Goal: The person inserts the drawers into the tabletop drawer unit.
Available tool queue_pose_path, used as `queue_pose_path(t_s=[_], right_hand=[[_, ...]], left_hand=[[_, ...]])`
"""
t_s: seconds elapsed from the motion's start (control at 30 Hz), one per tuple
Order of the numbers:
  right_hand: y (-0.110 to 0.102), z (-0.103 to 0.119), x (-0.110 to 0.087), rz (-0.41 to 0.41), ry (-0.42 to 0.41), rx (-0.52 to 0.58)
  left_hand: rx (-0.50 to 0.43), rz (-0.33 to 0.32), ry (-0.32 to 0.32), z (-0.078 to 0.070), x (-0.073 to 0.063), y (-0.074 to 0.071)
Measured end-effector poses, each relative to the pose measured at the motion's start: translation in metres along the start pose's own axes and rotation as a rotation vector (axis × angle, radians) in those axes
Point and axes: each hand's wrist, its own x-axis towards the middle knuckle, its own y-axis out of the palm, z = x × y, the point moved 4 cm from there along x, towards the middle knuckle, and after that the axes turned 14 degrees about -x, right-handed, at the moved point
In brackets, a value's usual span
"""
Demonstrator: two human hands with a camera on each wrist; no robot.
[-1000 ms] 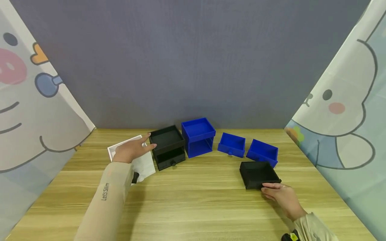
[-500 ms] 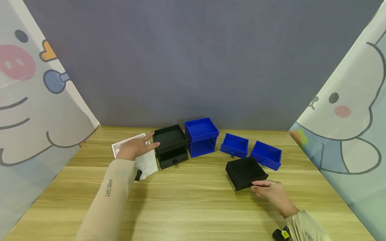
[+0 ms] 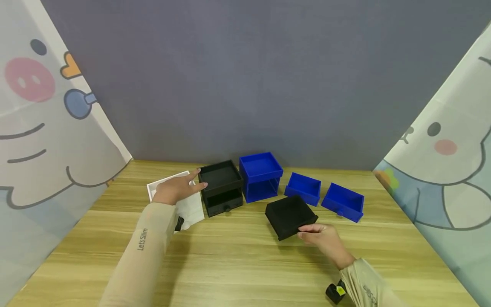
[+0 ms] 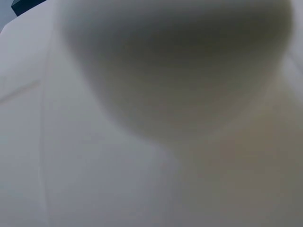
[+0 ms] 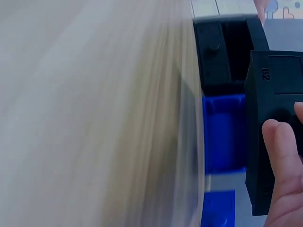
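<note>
My right hand (image 3: 322, 241) pinches a black drawer (image 3: 289, 213) by its front and carries it, tilted, above the table. In the right wrist view, fingers of the right hand (image 5: 286, 165) are at the middle of the drawer front (image 5: 262, 142), which is marked 62. A black mini cabinet (image 3: 222, 183) has one drawer (image 3: 218, 208) in its lower bay and an opening above it. Against the cabinet's left side and top edge, my left hand (image 3: 174, 189) rests with thumb and index finger extended. The left wrist view is mostly blurred pale surfaces.
A blue cabinet (image 3: 261, 177) with an open front stands right of the black one. Two blue drawers, one nearer (image 3: 303, 188) and one farther right (image 3: 343, 202), lie on the wooden table (image 3: 238, 264). A white tray (image 3: 153, 185) and white sheet (image 3: 193, 213) lie under the left arm.
The right hand has lifted the black drawer off the table and moved it left, toward the black cabinet, tilting it. The left hand stays at the cabinet. The head view has shifted slightly.
</note>
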Motion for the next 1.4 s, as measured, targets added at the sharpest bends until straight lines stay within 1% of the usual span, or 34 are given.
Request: queue_pose_path(t_s=[0.1,0.23,0.3,0.53,0.77,1.1,1.3,1.4], right_hand=[[0.009,0.008,0.005,0.007,-0.046,-0.014],[0.023,0.017,0.012,0.034,-0.093,0.018],[0.031,0.02,0.015,0.048,-0.102,0.039],[0.056,0.03,0.025,0.064,-0.123,0.047],[0.076,0.039,0.029,0.089,-0.162,0.077],[0.096,0.051,0.031,0.024,-0.175,0.052],[0.105,0.058,0.03,0.018,-0.215,0.039],[0.109,0.061,0.03,0.014,-0.22,0.034]], left_hand=[[-0.001,-0.003,0.0,0.0,-0.001,-0.001],[-0.014,0.001,0.003,-0.002,-0.001,0.0],[-0.013,0.002,0.007,-0.003,-0.002,0.0],[-0.007,-0.007,0.002,-0.004,-0.003,0.0],[-0.003,-0.01,0.002,-0.004,-0.003,0.0],[0.001,-0.013,0.004,-0.003,-0.001,0.0],[-0.005,-0.007,-0.004,-0.003,-0.002,0.0],[-0.008,-0.004,-0.004,-0.004,-0.003,-0.001]])
